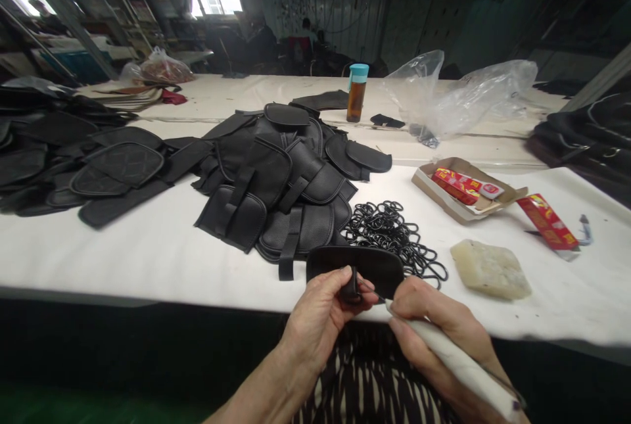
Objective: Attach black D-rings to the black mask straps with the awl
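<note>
Near the table's front edge, my left hand point(323, 309) pinches the folded strap of a black leather piece point(379, 266) between thumb and fingers. My right hand point(438, 319) is closed around a pen-like tool point(461, 361) with a thick white handle and a thin dark tip. That tip points left and meets the strap or lies very close to it; exact contact is hard to see. Just behind my hands lies a heap of black wire rings point(389, 230). Left of the rings is a large pile of stitched black leather pieces point(266, 174), several with straps.
On the right are a yellowish wax-like block point(490, 269), a cardboard tray point(446, 204) with red boxes, and another red box point(548, 223). Farther back stand a blue-capped bottle point(356, 92) and clear plastic bags point(458, 95). More black pieces point(118, 164) cover the left side.
</note>
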Action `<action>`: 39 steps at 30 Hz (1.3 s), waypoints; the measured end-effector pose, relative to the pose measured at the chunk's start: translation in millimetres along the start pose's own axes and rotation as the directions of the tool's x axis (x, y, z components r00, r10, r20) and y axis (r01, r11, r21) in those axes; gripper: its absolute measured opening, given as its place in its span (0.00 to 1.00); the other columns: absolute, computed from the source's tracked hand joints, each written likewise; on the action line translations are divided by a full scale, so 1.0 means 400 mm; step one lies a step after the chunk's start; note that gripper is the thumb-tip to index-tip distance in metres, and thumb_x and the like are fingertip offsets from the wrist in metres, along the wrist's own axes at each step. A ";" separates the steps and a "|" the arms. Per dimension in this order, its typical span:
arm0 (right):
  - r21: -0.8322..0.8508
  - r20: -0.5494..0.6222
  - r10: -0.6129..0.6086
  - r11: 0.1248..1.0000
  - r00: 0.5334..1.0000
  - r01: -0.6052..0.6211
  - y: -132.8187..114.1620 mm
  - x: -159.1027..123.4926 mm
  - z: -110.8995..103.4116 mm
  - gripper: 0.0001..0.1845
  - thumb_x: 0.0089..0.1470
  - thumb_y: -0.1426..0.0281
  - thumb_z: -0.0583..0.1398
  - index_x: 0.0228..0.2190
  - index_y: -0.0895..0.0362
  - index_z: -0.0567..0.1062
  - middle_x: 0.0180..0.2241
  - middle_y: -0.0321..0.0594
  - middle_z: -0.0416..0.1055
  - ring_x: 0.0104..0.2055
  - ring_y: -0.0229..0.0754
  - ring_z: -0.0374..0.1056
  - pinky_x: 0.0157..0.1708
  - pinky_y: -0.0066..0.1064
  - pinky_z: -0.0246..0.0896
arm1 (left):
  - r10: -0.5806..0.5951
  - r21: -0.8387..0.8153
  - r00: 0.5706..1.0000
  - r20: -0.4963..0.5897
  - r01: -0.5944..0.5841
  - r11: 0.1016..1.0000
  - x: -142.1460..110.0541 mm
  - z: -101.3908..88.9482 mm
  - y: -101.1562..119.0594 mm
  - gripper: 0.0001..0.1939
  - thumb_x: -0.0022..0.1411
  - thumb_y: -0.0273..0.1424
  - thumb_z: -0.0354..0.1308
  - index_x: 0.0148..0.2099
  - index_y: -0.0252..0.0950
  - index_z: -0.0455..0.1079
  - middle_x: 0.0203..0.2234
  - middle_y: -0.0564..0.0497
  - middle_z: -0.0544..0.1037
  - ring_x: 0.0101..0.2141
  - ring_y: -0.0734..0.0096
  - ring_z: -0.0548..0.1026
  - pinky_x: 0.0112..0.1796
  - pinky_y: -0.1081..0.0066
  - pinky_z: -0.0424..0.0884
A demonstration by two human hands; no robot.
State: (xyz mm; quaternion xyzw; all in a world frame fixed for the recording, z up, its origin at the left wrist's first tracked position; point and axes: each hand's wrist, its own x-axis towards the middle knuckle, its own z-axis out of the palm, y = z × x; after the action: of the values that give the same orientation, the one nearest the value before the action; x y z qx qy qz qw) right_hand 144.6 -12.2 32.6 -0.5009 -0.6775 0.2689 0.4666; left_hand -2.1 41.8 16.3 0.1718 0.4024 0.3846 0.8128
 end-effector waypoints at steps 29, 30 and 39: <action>0.303 -0.350 0.207 0.948 0.913 -0.099 -0.029 -0.109 -0.061 0.07 0.48 0.68 0.64 0.31 0.53 0.72 0.31 0.39 0.69 0.31 0.39 0.67 0.26 0.24 0.62 | 0.097 0.009 0.995 -0.039 -0.096 0.995 -0.007 -0.002 -0.020 0.10 0.56 0.28 0.56 0.25 0.28 0.71 0.20 0.48 0.76 0.23 0.70 0.75 0.32 0.69 0.72; 0.328 -0.349 0.225 0.939 0.910 -0.107 -0.026 -0.113 -0.063 0.07 0.48 0.67 0.64 0.31 0.53 0.72 0.31 0.39 0.69 0.32 0.40 0.67 0.26 0.25 0.62 | 0.082 0.012 0.996 -0.034 -0.082 0.997 -0.011 -0.001 -0.018 0.11 0.56 0.28 0.56 0.25 0.27 0.71 0.20 0.47 0.76 0.23 0.70 0.75 0.32 0.70 0.72; 0.402 -0.379 0.165 0.916 0.911 0.002 0.024 -0.123 -0.099 0.05 0.50 0.67 0.62 0.32 0.52 0.76 0.27 0.39 0.72 0.24 0.38 0.68 0.21 0.25 0.66 | -0.079 -0.032 0.996 0.047 0.081 0.996 -0.132 -0.010 0.045 0.15 0.63 0.28 0.48 0.32 0.24 0.74 0.27 0.38 0.80 0.27 0.63 0.79 0.36 0.65 0.74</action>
State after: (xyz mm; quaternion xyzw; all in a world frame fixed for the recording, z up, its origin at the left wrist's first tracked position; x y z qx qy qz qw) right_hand 187.6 -58.7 23.4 -0.4699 -0.4762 0.3095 0.6757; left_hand -34.1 13.1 51.8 0.1503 0.3838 0.3547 0.8392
